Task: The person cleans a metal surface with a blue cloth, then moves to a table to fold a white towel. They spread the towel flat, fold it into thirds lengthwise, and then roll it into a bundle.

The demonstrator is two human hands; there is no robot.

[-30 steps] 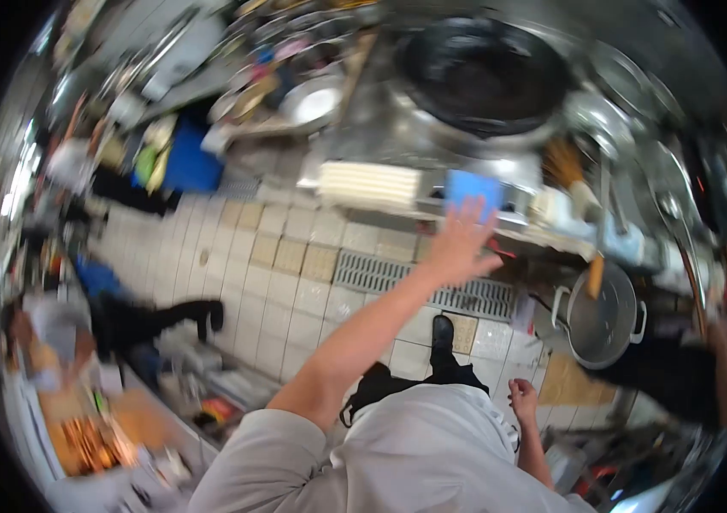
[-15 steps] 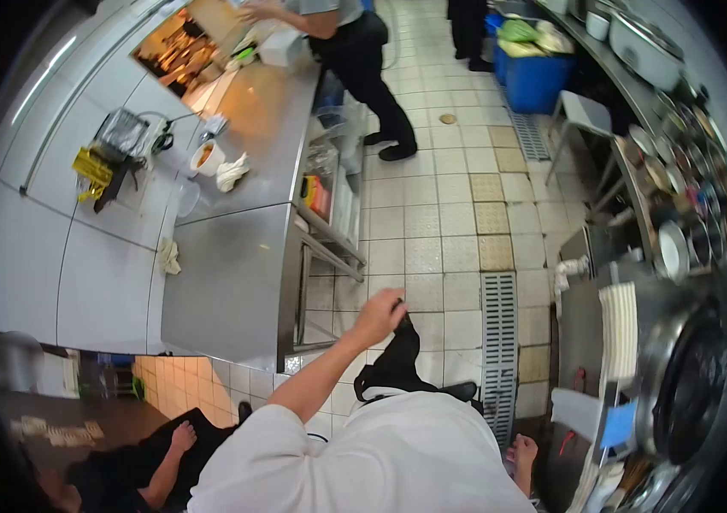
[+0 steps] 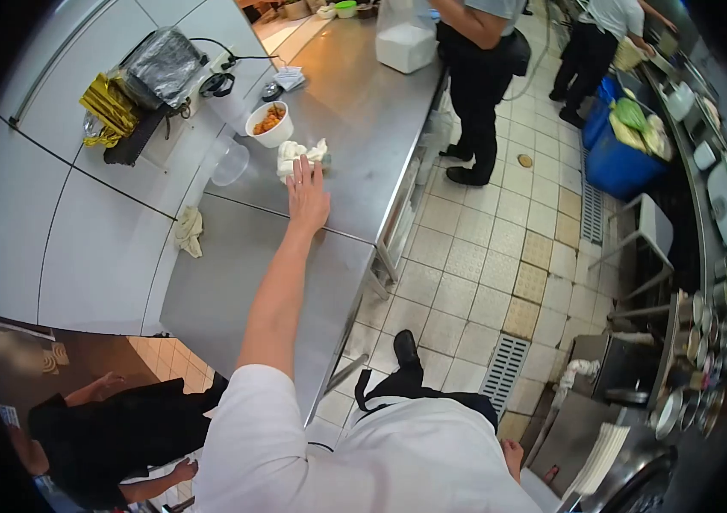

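My left hand [image 3: 309, 201] reaches out over the steel counter [image 3: 239, 265], its fingers stretched forward. The fingertips are right at a crumpled white cloth [image 3: 293, 154]. Just beyond the cloth stands a white tub [image 3: 271, 137] with orange-red food in it, and a clear plastic container [image 3: 231, 162] is to its left. My right hand [image 3: 513, 456] hangs low beside my body, mostly hidden by my shirt, so its fingers hardly show.
Another cloth [image 3: 189, 231] lies against the tiled wall. A person in dark trousers [image 3: 476, 94] stands along the counter; another in black [image 3: 115, 436] is at lower left. Blue bins [image 3: 624, 167], a stool [image 3: 645, 227] and a floor drain [image 3: 507, 368] are to the right.
My left hand has gone from hanging over the floor to reaching across the counter at the cloth. I have come closer to the counter, and my view has turned left.
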